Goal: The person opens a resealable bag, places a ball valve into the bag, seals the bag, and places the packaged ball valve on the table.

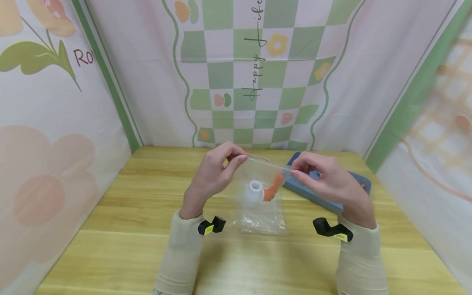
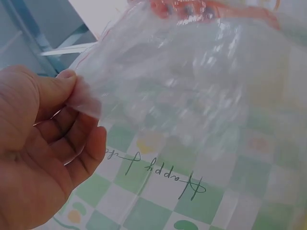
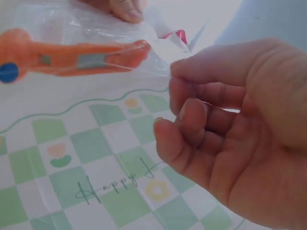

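Blurred through the film of a clear plastic bag point(image 1: 262, 222): a white open-ended cylinder point(image 1: 253, 195) and a curved orange plastic piece point(image 1: 271, 193), both inside. Held above the yellow wood-grain table point(image 1: 121, 213), pinched along the bag's upper edge by bare left hand point(image 1: 215, 172) and bare right hand point(image 1: 328, 176). Partly hidden behind the latter: a blue rectangular tray point(image 1: 307, 194) with indistinct contents. Beyond: green-and-white checked cloth point(image 1: 221, 74), lettering point(image 1: 254, 67) cut off at top.

Right hand point(image 3: 225, 115) pinching the edge of a clear bag point(image 3: 91, 21); inside the bag, an orange piece point(image 3: 62, 60) with blue disc point(image 3: 8, 73); behind the bag, checked cloth point(image 3: 110, 167).
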A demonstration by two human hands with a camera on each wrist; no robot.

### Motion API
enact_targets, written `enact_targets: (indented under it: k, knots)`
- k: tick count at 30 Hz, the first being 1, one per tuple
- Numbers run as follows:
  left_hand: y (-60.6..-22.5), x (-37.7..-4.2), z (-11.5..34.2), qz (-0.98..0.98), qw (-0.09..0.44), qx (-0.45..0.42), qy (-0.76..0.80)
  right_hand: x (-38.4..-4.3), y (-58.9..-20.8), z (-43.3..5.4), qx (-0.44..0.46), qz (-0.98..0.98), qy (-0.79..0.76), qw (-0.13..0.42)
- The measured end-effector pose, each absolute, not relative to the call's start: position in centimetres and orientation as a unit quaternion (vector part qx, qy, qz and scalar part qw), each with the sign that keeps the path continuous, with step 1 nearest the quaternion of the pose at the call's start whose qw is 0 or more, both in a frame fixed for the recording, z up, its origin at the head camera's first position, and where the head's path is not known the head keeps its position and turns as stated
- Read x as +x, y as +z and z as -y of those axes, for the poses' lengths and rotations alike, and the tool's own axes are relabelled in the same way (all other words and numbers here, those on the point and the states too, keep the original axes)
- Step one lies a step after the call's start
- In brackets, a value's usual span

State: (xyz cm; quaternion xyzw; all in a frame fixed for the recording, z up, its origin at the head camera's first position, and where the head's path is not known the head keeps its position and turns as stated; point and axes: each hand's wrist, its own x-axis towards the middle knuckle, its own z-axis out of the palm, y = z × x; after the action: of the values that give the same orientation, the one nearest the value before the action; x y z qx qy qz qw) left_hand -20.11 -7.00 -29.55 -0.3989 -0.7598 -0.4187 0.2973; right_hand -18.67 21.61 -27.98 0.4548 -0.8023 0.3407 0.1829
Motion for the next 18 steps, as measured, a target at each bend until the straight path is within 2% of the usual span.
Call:
enact_targets:
  k: [9, 18]
  knots:
    - [-29.86, -20.43, 7.31, 0.783, 0.197, -0.422, -0.413, -18.90, -28.13, -21.64, 0.465, 0.741, 0.445, 0.189]
    - [-30.19, -20.65, 7.46, 0.791, 0.141, -0.425, -0.417, -19.49, -28.35, -20.96, 0.445, 0.751, 0.452, 0.187]
